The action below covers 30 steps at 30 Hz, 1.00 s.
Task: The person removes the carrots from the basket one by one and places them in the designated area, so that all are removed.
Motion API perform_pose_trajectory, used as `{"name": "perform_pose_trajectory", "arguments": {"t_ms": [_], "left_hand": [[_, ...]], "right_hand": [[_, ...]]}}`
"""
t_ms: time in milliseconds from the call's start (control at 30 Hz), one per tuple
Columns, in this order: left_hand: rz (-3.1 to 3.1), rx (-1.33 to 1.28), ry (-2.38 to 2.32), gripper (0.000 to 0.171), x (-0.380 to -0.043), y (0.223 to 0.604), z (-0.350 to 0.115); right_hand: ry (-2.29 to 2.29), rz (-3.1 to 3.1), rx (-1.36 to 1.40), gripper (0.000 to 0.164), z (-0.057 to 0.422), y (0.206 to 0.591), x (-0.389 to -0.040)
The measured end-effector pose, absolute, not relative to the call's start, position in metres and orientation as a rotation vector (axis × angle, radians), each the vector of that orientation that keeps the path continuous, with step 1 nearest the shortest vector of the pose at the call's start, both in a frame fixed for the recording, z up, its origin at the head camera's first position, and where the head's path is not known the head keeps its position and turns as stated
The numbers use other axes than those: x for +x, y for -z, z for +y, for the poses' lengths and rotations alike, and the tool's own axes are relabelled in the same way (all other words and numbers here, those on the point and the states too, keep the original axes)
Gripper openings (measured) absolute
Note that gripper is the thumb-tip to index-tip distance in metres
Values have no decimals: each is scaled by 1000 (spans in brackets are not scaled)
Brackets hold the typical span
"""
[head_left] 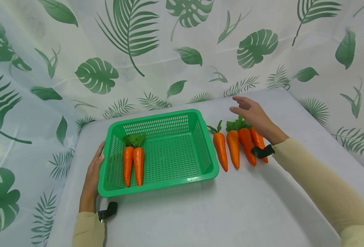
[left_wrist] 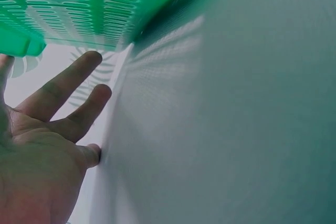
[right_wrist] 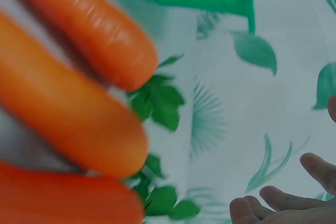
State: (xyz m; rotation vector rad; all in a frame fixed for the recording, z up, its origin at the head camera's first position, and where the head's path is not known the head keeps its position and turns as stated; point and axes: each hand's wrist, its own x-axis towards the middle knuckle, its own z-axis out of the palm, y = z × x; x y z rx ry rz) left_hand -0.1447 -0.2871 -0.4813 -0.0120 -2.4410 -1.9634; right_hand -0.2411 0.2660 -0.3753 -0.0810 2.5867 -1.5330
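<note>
A green plastic basket (head_left: pixel 169 151) stands on the white-covered table with two orange carrots (head_left: pixel 138 166) lying side by side at its left end. My left hand (head_left: pixel 92 173) is at the basket's left side; in the left wrist view its fingers (left_wrist: pixel 79 82) are spread and straight beside the perforated wall. To the right of the basket lies a row of several carrots (head_left: pixel 233 149) with green leafy tops. Above the leafy ends of the row hovers my right hand (head_left: pixel 256 116), holding nothing, its fingers extended. It partly covers the rightmost carrot (head_left: pixel 257 139).
White cloth covers the table (head_left: pixel 182 219), which runs on in front of the basket and to the right of the carrots. A white curtain (head_left: pixel 213 72) printed with green leaves hangs behind and along both sides. A black strap (head_left: pixel 262 151) sits on the right wrist.
</note>
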Motion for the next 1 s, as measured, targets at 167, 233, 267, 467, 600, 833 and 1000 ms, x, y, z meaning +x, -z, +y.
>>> {"name": "perform_pose_trajectory", "arguments": {"t_ms": [167, 233, 267, 467, 600, 833, 1000], "left_hand": [[-2445, -11, 1956, 55, -144, 481, -287], [-2447, -10, 1949, 55, -144, 481, -288], [-2444, -10, 1951, 55, -144, 481, -288], [-2413, -19, 1985, 55, -143, 482, -289], [-2412, -26, 1988, 55, -144, 483, -290], [-2422, -30, 1983, 55, -146, 483, -289], [-2422, -36, 1984, 55, -146, 482, -289]], "right_hand": [[1611, 2534, -178, 68, 245, 363, -239], [1641, 2514, -226, 67, 237, 360, -240], [1651, 2505, -246, 65, 233, 358, -240], [1639, 2491, -339, 60, 208, 353, -242], [1624, 2494, -381, 57, 193, 350, -244], [1686, 2434, -455, 50, 168, 344, -248], [1712, 2384, -489, 49, 150, 342, -251]]}}
